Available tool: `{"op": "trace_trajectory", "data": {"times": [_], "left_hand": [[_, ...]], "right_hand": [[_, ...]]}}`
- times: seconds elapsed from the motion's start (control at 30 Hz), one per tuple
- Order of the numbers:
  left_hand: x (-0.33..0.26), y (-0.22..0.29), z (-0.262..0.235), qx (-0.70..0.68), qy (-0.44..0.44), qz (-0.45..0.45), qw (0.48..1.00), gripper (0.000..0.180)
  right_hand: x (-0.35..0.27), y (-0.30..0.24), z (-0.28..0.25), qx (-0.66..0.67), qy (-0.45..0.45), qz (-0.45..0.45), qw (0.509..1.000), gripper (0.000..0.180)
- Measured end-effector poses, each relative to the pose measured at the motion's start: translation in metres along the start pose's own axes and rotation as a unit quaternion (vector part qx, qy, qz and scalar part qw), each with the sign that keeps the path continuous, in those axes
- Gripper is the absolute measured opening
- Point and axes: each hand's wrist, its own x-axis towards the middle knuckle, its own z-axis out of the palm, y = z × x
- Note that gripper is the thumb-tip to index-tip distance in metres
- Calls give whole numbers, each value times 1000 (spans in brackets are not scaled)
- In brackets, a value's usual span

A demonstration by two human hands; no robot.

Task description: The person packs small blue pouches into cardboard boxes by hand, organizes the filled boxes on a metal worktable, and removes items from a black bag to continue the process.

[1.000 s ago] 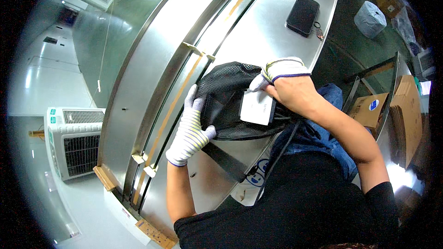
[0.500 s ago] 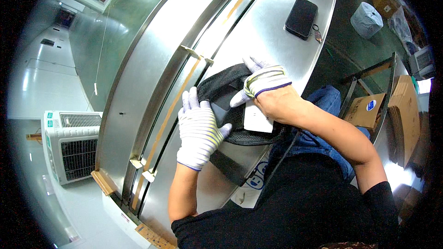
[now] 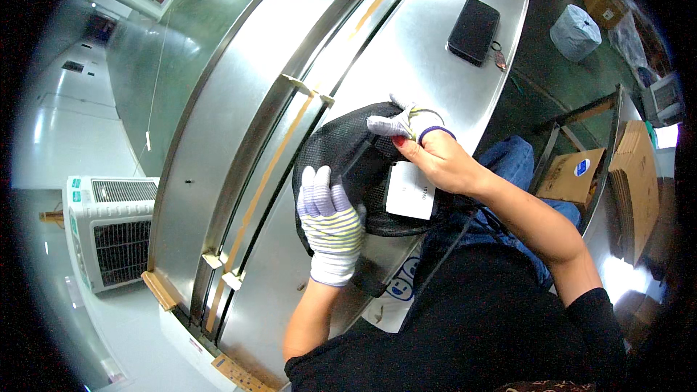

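A rounded, dark mesh piece (image 3: 327, 138), soft and hollow-looking, rests over the near part of the metal work surface; its exact kind is unclear. A white printed tag (image 3: 410, 192) hangs from it, and a dark strap-like part (image 3: 369, 276) shows below. My left hand (image 3: 330, 229), in a striped white glove, wraps its near-left side, fingers close together on top. At the far-right rim, my right hand (image 3: 415, 125) pinches the edge, its other fingers mostly hidden. A small red spot shows by that thumb.
A black phone-like case (image 3: 473, 31) with a small key-ring charm (image 3: 499, 56) lies on the worktop's far right. A long slotted channel (image 3: 272, 149) runs along the left. Flattened cardboard boxes (image 3: 632, 189) stand at the right, with a wrapped roll (image 3: 576, 33) behind. A white air unit (image 3: 112, 229) sits left.
The mesh piece has turned and spread, its rounded side now facing up. My left hand has shifted right and nearer, onto it. My right hand has tilted over the rim.
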Motion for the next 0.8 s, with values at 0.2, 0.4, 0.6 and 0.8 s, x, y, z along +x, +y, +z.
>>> {"op": "trace_trajectory", "data": {"times": [0.2, 0.4, 0.6, 0.8], "left_hand": [[-2, -2, 13, -85, 41, -68, 993, 31], [32, -9, -19, 12, -184, -65, 981, 68], [54, -31, -17, -57, -192, -43, 979, 65], [51, -39, -7, -261, -145, -79, 951, 58]], "right_hand": [[13, 7, 7, -48, 40, -80, 995, 36], [33, 3, 2, -28, -60, 154, 986, 50], [36, 11, 1, 34, -21, 107, 993, 50], [41, 12, -9, 142, 3, 172, 975, 66]]}}
